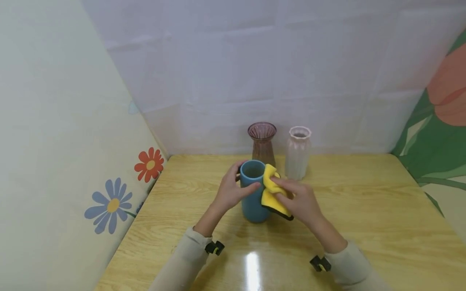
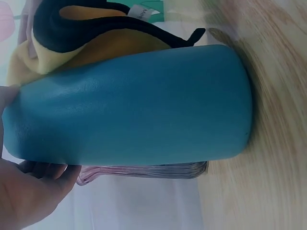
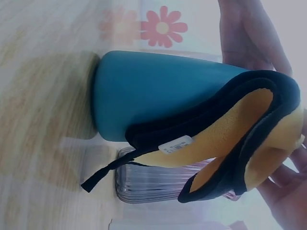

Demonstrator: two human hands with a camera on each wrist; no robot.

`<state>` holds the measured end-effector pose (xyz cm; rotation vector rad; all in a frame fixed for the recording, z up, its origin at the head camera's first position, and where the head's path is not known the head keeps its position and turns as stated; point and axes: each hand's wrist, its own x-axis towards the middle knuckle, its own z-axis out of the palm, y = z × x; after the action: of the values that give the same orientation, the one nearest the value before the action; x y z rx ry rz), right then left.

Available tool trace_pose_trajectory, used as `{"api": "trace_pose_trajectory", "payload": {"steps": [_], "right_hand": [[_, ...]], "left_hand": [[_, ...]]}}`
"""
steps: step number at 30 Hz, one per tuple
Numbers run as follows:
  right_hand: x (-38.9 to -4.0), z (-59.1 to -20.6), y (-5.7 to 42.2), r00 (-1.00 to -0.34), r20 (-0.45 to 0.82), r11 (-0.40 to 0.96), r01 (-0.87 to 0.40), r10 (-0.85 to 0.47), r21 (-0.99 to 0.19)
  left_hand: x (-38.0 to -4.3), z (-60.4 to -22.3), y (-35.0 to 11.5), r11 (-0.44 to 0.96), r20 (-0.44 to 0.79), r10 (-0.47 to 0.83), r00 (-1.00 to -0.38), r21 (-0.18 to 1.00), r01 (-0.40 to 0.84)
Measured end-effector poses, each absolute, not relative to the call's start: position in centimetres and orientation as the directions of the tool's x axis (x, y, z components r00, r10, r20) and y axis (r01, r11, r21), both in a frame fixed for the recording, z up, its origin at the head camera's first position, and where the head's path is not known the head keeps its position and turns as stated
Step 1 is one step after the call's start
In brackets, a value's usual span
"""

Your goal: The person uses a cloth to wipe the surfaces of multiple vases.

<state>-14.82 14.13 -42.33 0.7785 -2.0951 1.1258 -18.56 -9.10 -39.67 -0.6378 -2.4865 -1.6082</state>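
Note:
A tall blue vase (image 1: 251, 202) stands on the wooden table between both hands. My left hand (image 1: 233, 186) grips its upper left side, thumb across the front and fingers round behind; the left wrist view shows the vase (image 2: 134, 105) lengthwise. My right hand (image 1: 302, 202) pinches a yellow cloth (image 1: 271, 194) with black edging against the upper right side of the vase. In the right wrist view, the cloth (image 3: 216, 139) hangs in a fold along the vase, its white tag and black loop showing.
Behind the blue vase stands a purple ribbed glass vase (image 1: 263, 141). A pale pink fluted vase (image 1: 297, 157) is to its right. The wooden table (image 1: 364, 202) meets a white sheet (image 1: 233, 72) at the back. Flower-printed panels flank both sides.

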Motion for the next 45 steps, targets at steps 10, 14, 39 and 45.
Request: {"api": "trace_pose_trajectory", "payload": {"steps": [10, 14, 39, 45], "right_hand": [[-14.2, -42.8, 13.9, -0.627, 0.745, 0.493, -0.734, -0.227, -0.467], [-14.1, -43.2, 13.9, -0.623, 0.747, 0.498, -0.736, -0.233, -0.458], [-13.4, -44.6, 14.2, -0.720, 0.640, 0.535, -0.664, -0.268, -0.522], [-13.1, -44.6, 14.4, -0.773, 0.568, 0.559, -0.614, -0.282, -0.558]], "left_hand": [[-18.8, -39.8, -9.3, 0.358, 0.315, 0.307, -0.898, 0.836, 0.416], [-18.8, -39.8, -9.3, 0.353, 0.316, 0.316, -0.895, 0.836, 0.420], [-19.2, -39.6, -9.6, 0.314, 0.305, 0.372, -0.877, 0.847, 0.428], [-19.2, -39.6, -9.6, 0.316, 0.305, 0.377, -0.875, 0.845, 0.430]]}}
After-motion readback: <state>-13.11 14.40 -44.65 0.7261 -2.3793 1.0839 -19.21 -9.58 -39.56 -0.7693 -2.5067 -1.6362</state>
